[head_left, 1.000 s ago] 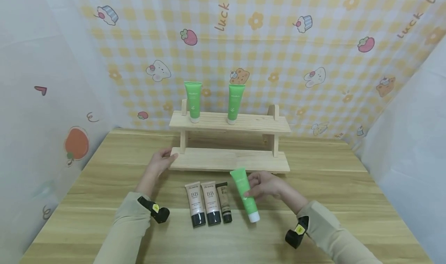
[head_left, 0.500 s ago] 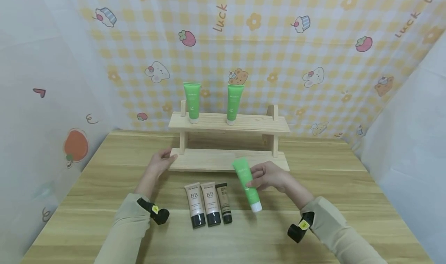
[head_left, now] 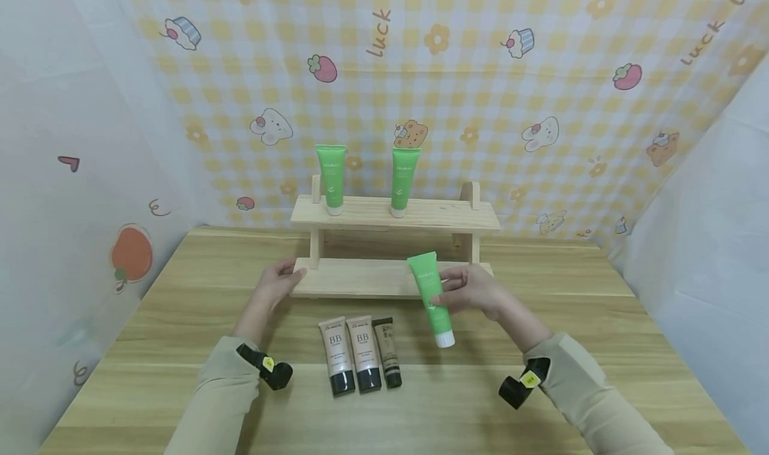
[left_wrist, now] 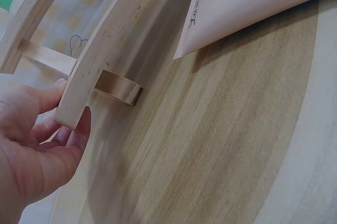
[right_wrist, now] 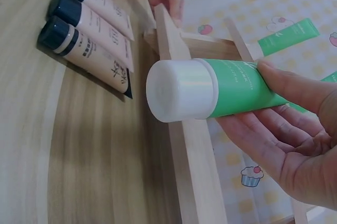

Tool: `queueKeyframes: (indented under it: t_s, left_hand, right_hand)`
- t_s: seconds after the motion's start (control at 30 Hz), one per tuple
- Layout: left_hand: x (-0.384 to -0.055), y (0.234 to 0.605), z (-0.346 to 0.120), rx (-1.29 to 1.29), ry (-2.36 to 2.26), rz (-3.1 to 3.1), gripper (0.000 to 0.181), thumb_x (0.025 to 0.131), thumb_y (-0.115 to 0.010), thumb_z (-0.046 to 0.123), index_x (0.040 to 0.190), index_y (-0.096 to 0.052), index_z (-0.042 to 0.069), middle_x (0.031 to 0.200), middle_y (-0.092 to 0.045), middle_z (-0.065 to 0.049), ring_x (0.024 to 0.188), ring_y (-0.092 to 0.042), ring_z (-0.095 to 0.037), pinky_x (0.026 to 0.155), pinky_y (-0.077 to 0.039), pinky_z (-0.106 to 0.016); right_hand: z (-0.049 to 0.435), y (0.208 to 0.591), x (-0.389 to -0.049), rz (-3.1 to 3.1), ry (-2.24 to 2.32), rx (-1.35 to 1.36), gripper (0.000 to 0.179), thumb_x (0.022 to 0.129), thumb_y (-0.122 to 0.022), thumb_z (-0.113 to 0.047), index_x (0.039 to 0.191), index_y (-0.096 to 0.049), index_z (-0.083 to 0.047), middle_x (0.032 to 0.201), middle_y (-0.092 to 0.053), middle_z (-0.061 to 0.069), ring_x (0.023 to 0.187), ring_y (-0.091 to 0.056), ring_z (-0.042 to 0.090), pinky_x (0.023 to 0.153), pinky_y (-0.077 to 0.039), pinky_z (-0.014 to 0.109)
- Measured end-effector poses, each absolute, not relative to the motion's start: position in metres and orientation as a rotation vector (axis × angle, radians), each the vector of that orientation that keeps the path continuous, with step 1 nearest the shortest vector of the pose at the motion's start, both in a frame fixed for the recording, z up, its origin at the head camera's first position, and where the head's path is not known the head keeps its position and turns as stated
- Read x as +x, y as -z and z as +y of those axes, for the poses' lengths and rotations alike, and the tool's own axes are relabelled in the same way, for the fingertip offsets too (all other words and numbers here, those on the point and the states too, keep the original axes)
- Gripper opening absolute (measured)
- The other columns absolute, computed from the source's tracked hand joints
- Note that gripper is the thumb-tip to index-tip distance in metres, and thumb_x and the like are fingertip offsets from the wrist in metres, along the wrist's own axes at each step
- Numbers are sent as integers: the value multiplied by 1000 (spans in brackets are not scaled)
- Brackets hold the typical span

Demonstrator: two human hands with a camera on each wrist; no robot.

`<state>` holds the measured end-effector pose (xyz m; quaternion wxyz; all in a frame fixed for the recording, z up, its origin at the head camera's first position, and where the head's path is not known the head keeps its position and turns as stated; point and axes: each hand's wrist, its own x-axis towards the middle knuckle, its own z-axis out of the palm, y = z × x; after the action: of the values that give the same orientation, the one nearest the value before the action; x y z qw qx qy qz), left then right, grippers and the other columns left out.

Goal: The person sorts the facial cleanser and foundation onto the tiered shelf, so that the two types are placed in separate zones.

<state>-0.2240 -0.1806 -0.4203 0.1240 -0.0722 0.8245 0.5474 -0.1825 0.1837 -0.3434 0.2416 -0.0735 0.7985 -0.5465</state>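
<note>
A two-tier wooden shelf [head_left: 360, 278] stands at the back of the table. My left hand [head_left: 277, 283] grips the left end of its lower board; in the left wrist view the thumb lies on top of the board [left_wrist: 87, 84] and the fingers curl beneath. My right hand [head_left: 474, 289] pinches a green squeeze tube [head_left: 430, 288], white cap [right_wrist: 181, 90] down and slightly tilted, in front of the lower board's right part. On the upper board stand two more green tubes, one at the left [head_left: 332, 178] and one near the middle [head_left: 404, 181], both on their caps.
Two pinkish BB cream tubes [head_left: 337, 355] [head_left: 364, 353] and a slimmer tan tube [head_left: 387, 351] lie side by side on the wooden table [head_left: 468, 408], black caps toward me. Behind the shelf hangs a yellow checked cloth [head_left: 360, 95].
My right hand has lifted the green tube and carried it away from me toward the shelf, turning it a little more upright. The left hand stays on the lower board.
</note>
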Motion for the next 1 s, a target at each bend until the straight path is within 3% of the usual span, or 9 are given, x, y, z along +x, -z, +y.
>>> queueKeyframes:
  t_s: [0.2,0.57,1.0]
  left_hand:
    - [-224,422,-182,-208,-1598,2399,61,95,-47,26,142,-22,-2,144,-30,-25,131,-31,-40,111,-28,-48]
    - [-224,424,-181,-224,-1614,2393,61,95,-47,27,142,-21,-2,144,-30,-25,132,-31,-39,111,-28,-46]
    - [-224,422,-179,-239,-1606,2416,60,94,-48,27,141,-24,-2,142,-32,-25,130,-33,-38,110,-30,-46]
  right_hand:
    - [184,340,-187,2216,1519,-161,59,78,-69,-8,128,-43,9,112,-63,24,86,-67,17,77,-57,39]
    - [185,334,-197,2274,1570,-189,54,79,-68,-10,125,-47,7,109,-65,19,87,-66,16,81,-56,39]
    - [188,318,-207,2331,1635,-149,55,80,-67,-9,129,-45,5,125,-54,25,93,-64,13,87,-53,36]
